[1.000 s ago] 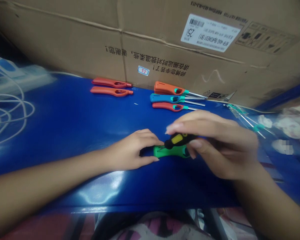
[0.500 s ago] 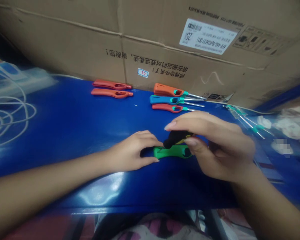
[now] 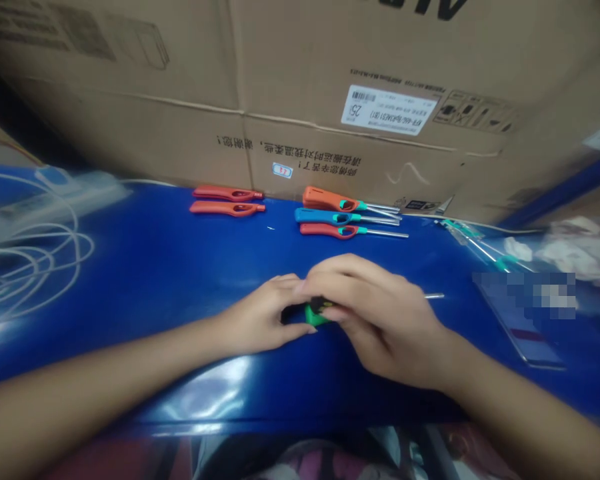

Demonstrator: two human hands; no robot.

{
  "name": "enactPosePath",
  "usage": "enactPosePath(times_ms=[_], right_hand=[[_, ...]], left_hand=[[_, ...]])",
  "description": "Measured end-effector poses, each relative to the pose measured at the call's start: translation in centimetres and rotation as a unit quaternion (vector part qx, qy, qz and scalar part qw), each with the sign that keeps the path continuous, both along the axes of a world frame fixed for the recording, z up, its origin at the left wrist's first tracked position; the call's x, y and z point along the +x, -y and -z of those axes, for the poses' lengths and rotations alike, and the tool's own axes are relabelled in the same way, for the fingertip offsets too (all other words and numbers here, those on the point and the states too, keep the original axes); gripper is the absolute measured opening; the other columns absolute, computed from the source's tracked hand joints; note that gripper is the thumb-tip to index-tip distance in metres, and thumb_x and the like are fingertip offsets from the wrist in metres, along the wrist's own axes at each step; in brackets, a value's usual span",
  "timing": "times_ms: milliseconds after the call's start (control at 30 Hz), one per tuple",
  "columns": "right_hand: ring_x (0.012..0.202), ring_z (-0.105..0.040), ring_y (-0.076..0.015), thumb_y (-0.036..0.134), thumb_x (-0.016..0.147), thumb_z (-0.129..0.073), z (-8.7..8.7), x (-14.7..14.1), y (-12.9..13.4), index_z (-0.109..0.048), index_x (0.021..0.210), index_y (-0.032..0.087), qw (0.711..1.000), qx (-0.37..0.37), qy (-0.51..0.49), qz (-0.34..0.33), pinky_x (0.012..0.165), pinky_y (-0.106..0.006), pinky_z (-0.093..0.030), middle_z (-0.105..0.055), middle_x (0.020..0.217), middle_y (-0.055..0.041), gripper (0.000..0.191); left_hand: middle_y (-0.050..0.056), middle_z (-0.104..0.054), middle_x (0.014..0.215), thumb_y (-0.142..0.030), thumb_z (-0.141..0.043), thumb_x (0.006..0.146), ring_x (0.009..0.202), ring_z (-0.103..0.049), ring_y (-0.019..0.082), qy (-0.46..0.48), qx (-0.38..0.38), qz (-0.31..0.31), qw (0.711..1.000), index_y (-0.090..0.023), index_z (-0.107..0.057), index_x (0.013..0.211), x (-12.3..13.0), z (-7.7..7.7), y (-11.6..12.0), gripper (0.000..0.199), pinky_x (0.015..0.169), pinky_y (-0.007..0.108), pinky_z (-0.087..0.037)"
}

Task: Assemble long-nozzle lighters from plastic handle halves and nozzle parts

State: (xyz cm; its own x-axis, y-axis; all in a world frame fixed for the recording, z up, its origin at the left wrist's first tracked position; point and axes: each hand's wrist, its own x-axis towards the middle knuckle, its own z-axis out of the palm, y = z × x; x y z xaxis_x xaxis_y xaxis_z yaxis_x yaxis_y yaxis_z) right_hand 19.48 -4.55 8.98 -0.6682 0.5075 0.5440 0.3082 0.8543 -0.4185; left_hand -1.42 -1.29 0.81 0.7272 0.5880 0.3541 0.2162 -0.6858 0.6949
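Note:
A green gas lighter [image 3: 316, 316] lies on the blue table, mostly covered by my right hand. My left hand [image 3: 260, 313] rests on the table with thumb and fingers around the lighter's butt end. My right hand [image 3: 380, 313] grips a small black tool with yellow marks [image 3: 321, 303] directly over the green body; its kind is not clear, and the fingers hide most of it. Beyond the right knuckles a thin metal tube [image 3: 434, 295] sticks out, seemingly the green lighter's nozzle.
Orange, blue and red lighters [image 3: 325, 217] lie behind my hands, with two red lighter shells [image 3: 227, 208] to their left. Loose metal tubes [image 3: 480, 243] and a phone-like slab [image 3: 525, 327] are at right. White cable [image 3: 30, 267] coils at left; a cardboard box [image 3: 180, 140] stands behind.
My right hand has shifted left and down with the black tool, now covering most of the green lighter. My left hand stays at the butt end. The head view has tilted up a little.

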Motion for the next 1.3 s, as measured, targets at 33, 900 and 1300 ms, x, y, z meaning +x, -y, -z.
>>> enactPosePath(times_ms=[33,900,1300], right_hand=[[0.109,-0.065,-0.0164,0.000,0.089,-0.046,0.1,-0.1,0.0,-0.056,0.134,0.021,1.000,-0.012,-0.007,-0.004,0.090,-0.029,-0.057,-0.065,0.122,-0.0082,0.050],[0.088,-0.066,-0.0232,0.035,0.101,-0.054,0.7,11.8,-4.1,-0.063,0.107,0.017,0.878,0.219,0.212,0.369,0.064,-0.031,-0.047,-0.068,0.107,-0.0100,0.021],[0.106,-0.058,-0.0247,0.027,0.103,-0.051,2.4,9.3,-4.2,-0.064,0.107,0.017,0.940,0.163,0.239,0.179,0.091,-0.040,-0.043,-0.068,0.115,-0.0091,0.017]], left_hand=[[0.006,-0.072,0.106,-0.028,-0.068,0.091,0.105,-0.065,0.026,0.002,0.016,0.002,1.000,-0.020,-0.068,0.106,0.0,0.0,0.0,0.017,0.095,0.041,-0.052],[0.011,-0.062,0.109,-0.024,-0.054,0.101,0.100,-0.060,0.023,-0.142,0.204,-0.076,0.966,-0.016,-0.063,0.130,1.7,-3.4,-4.0,0.031,0.089,0.039,-0.055],[0.013,-0.066,0.105,-0.033,-0.055,0.096,0.099,-0.063,0.027,-0.111,0.270,-0.160,0.943,-0.014,-0.071,0.120,3.4,-4.7,-16.6,0.035,0.093,0.046,-0.054]])
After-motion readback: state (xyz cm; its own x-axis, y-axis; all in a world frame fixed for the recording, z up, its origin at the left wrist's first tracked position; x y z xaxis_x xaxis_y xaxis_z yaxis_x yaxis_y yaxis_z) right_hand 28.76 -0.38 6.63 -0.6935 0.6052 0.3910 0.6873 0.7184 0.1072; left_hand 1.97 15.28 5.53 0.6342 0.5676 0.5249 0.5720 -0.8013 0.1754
